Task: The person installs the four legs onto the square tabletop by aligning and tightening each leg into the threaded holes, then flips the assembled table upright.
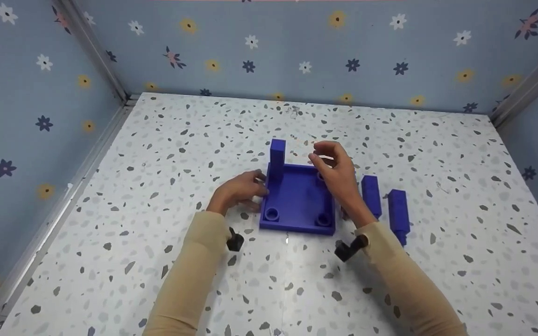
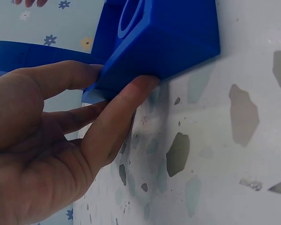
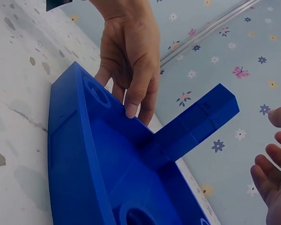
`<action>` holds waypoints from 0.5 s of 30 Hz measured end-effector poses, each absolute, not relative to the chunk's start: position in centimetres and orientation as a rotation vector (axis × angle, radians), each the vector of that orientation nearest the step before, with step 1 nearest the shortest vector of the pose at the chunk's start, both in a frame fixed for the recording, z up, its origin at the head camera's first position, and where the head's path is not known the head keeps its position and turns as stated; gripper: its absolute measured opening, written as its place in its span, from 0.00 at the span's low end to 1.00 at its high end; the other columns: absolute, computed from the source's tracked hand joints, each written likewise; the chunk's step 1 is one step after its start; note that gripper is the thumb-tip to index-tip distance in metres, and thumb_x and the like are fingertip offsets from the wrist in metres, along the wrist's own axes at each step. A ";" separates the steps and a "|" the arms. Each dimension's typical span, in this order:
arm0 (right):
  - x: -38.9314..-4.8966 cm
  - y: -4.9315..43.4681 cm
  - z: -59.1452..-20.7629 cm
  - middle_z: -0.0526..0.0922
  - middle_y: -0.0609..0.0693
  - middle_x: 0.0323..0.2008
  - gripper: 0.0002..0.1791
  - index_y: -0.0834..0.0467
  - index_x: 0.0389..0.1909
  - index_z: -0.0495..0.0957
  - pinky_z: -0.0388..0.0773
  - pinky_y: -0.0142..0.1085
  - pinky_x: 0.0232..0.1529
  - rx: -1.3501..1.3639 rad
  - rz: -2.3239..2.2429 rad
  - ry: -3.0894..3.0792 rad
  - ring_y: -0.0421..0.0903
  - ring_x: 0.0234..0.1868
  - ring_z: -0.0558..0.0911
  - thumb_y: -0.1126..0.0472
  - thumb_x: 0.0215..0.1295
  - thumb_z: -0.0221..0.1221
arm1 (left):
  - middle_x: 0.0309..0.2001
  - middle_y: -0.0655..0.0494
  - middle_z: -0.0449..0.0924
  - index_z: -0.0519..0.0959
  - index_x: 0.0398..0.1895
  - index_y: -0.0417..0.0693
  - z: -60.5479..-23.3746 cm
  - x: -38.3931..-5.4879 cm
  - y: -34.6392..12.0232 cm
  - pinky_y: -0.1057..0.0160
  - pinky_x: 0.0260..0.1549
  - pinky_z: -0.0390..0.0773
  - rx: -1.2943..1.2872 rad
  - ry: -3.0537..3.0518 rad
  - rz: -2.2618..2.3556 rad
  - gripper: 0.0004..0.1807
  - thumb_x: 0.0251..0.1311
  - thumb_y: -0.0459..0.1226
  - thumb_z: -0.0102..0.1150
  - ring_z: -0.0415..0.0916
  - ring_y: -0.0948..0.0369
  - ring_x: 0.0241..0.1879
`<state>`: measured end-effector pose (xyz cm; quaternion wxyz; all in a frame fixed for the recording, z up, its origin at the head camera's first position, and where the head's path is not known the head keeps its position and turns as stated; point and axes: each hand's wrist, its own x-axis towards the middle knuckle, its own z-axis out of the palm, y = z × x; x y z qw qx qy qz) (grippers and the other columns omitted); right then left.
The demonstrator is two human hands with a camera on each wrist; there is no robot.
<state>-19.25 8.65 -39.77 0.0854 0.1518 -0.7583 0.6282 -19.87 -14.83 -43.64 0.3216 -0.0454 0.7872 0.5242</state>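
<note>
A shallow square blue tray (image 1: 299, 196) lies on the table with round sockets (image 1: 272, 214) in its corners. One square blue post (image 1: 277, 156) stands upright in its far left corner. My left hand (image 1: 243, 189) grips the tray's left wall beside that post. In the left wrist view, the thumb (image 2: 79, 75) lies at the rim and a finger (image 2: 126, 101) against the outside. Over the far right corner, my right hand (image 1: 339, 172) hovers with loosely bent fingers and nothing in them; the right wrist view also shows this hand (image 3: 276, 178) apart from the post.
Two more blue posts lie right of the tray: a nearer one (image 1: 371, 196) beside my right wrist and a farther one (image 1: 399, 211) with a narrower end towards me. Flower-patterned panels (image 1: 278, 51) border the speckled table (image 1: 194, 140) at the back and sides.
</note>
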 end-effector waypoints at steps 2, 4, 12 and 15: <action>-19.0 9.0 -39.8 0.77 0.62 0.51 0.19 0.70 0.53 0.72 0.75 0.46 0.56 0.455 1.854 -2.273 0.57 0.54 0.76 0.65 0.64 0.59 | 0.57 0.46 0.72 0.63 0.65 0.46 -43.6 -19.8 -14.8 0.61 0.41 0.84 -0.117 2.068 1.373 0.29 0.60 0.33 0.54 0.77 0.52 0.51; -18.8 9.4 -39.7 0.76 0.62 0.51 0.19 0.71 0.53 0.71 0.74 0.46 0.56 0.465 1.838 -2.280 0.57 0.54 0.76 0.65 0.64 0.59 | 0.59 0.46 0.71 0.63 0.66 0.46 -43.6 -19.8 -14.8 0.61 0.41 0.84 -0.112 2.081 1.366 0.29 0.60 0.34 0.55 0.77 0.52 0.51; -18.2 11.0 -39.8 0.75 0.62 0.51 0.19 0.73 0.53 0.70 0.74 0.46 0.56 0.451 1.832 -2.282 0.61 0.54 0.75 0.68 0.64 0.59 | 0.61 0.46 0.69 0.63 0.67 0.46 -43.7 -19.9 -14.9 0.61 0.40 0.84 -0.102 2.111 1.347 0.31 0.59 0.35 0.56 0.76 0.52 0.53; -18.0 11.5 -39.8 0.75 0.63 0.52 0.20 0.73 0.54 0.70 0.73 0.47 0.57 0.436 1.831 -2.299 0.61 0.55 0.74 0.67 0.64 0.59 | 0.61 0.47 0.69 0.63 0.67 0.47 -43.6 -19.9 -14.9 0.61 0.41 0.84 -0.105 2.113 1.343 0.31 0.59 0.35 0.56 0.76 0.52 0.53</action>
